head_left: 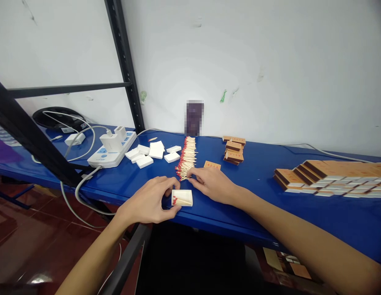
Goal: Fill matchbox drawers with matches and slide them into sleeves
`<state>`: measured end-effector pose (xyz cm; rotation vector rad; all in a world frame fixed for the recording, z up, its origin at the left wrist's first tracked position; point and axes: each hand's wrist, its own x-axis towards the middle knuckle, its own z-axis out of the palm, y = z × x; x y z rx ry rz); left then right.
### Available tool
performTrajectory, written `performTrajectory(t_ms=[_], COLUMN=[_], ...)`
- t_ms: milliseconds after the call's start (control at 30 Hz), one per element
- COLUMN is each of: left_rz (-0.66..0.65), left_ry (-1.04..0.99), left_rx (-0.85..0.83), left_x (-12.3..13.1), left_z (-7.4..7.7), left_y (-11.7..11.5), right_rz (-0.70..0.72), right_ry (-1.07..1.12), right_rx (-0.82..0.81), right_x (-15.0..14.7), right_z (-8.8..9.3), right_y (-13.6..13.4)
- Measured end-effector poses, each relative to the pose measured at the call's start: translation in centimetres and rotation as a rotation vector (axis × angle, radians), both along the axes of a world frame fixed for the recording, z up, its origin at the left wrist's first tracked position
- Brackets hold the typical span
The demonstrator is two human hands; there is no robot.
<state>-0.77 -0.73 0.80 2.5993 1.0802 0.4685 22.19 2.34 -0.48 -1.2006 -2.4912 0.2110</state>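
Note:
My left hand (150, 200) grips a small white matchbox tray (182, 198) by its left side on the blue table (270, 213). A few red-tipped matches lie in the tray. My right hand (210, 183) rests just behind the tray, its fingertips pinching matches at the near end of a long row of red-tipped matches (187, 157). An orange matchbox sleeve (212, 165) lies flat just beyond my right hand.
Several empty white trays (153, 153) lie left of the matches. A white power strip with chargers (112, 149) and cables sits further left. Stacked orange sleeves (233, 149) stand behind; rows of filled matchboxes (331, 176) cover the right. A black metal rack frame (125, 69) stands at left.

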Motion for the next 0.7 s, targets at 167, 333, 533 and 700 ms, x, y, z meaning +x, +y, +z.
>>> performTrajectory(t_ms=[167,333,533,700], left_rz=[0.006,0.021,0.12,0.091], left_ry=[-0.006,-0.054,-0.13,-0.103], left_rx=[0.009,0.014,-0.005,0.004], left_x=[0.0,0.2,0.7,0.5], left_z=[0.0,-0.1,-0.3,-0.2], left_y=[0.1,0.2,0.4,0.3], right_rz=[-0.012,-0.016,0.051,0.043], right_ry=[-0.029,-0.022,0.061,0.078], right_rx=[-0.03,-0.026,0.01,-0.028], right_x=[0.0,0.1,-0.2,-0.6], right_z=[0.3,0.4,0.8,1.0], right_y=[0.0,-0.2,-1.4,-1.8])
